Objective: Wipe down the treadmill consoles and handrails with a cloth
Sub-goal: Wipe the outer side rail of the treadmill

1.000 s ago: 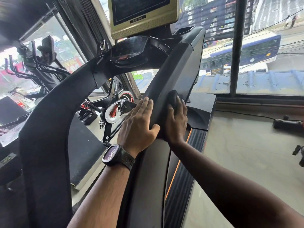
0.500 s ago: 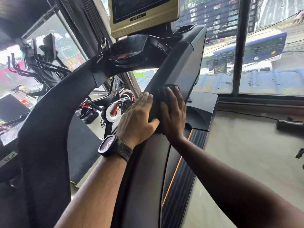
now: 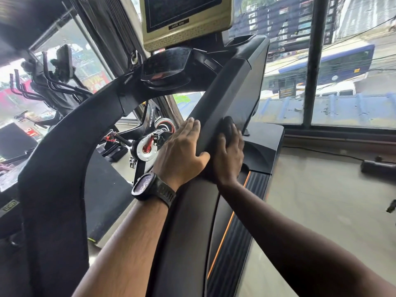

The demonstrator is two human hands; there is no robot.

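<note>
The black treadmill's right handrail (image 3: 225,97) slopes up toward the dark console (image 3: 165,65), with a gold-framed screen (image 3: 184,18) above it. My right hand (image 3: 229,155) holds a wadded dark cloth (image 3: 227,124) against the outer face of this rail, fingers curved over it. On the rail's inner face rests my left hand (image 3: 180,153), fingers straight and thumb over the top edge. The left handrail (image 3: 64,146) curves up on the left side.
The side strip with an orange stripe (image 3: 235,232) and the motor cover (image 3: 263,146) lie below the rail. An exercise bike (image 3: 147,144) stands beyond the treadmill. A window pillar (image 3: 312,61) rises at the right, and a dark object (image 3: 377,167) lies on the floor.
My right hand slid the cloth a little up the rail, then back down to about where it began. My left hand stayed on the rail.
</note>
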